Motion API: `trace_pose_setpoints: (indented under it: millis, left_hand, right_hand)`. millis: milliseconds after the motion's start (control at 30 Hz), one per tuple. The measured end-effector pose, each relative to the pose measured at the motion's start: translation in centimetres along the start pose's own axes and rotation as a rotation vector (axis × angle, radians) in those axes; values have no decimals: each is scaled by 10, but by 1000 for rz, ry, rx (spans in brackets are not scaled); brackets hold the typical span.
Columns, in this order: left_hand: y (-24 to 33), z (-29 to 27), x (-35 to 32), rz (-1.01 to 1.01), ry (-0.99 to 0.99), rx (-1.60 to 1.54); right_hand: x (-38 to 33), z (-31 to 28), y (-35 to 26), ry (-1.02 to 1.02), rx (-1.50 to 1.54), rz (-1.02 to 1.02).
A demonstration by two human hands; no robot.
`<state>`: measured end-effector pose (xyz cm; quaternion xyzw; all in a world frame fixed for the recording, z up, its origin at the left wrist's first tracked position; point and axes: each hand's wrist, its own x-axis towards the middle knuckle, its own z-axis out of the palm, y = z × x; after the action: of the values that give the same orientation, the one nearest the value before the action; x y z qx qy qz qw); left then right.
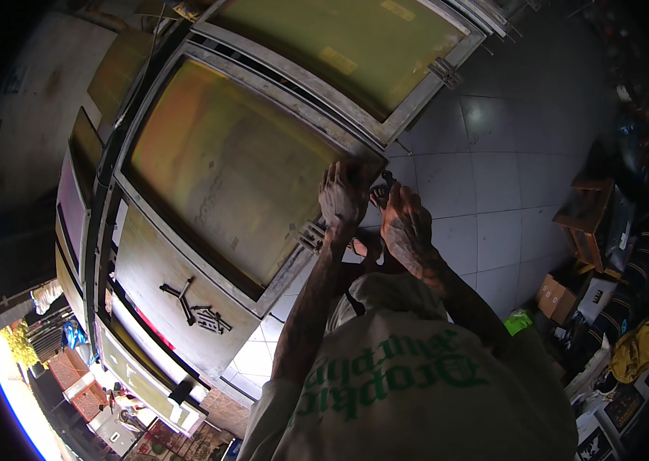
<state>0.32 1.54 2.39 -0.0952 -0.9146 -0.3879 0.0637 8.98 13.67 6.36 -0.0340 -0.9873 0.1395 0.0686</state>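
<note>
Head view gives us the tiled floor (493, 177), its far side lost in shadow. Over it stands the screen (240, 169), its yellowish mesh carrying faint marks we cannot make out. Beyond it, a second screen (340, 54) is cut off by the top edge. Below us, the shirt (394, 384) bears green lettering, upside down from where we look. Partly under the screen, the board (178, 261) shows only one portion.

The left hand (342, 201) lies over the screen's near right corner; its fingertips are shaded, so we cannot tell whether they clamp the rim. Just beside it, outside that corner, the right hand (405, 223) curls its fingers around a dark tool (387, 177), whose end pokes out past them, the rest covered. A metal bracket (309, 237) sits at the screen's edge near the left wrist. Bolts (210, 319) lie on the board.
</note>
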Motion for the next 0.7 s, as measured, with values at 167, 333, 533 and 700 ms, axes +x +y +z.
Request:
trace_pose_setpoints:
  millis: [167,333,533,700]
  left_hand:
    - [9,-11,-10,222,147,117]
    - [44,-17,-52,-77,-1,-427]
    - [7,33,-73,-378,-361,-855]
    - [-9,83,-60,-594,-286,-1233]
  right_hand:
    - [4,-1,-3,87,278,90]
    - [19,-7,8,153,394,56]
    - [48,-22,22,-51,515,40]
    - [33,-43,25,87,393,-124]
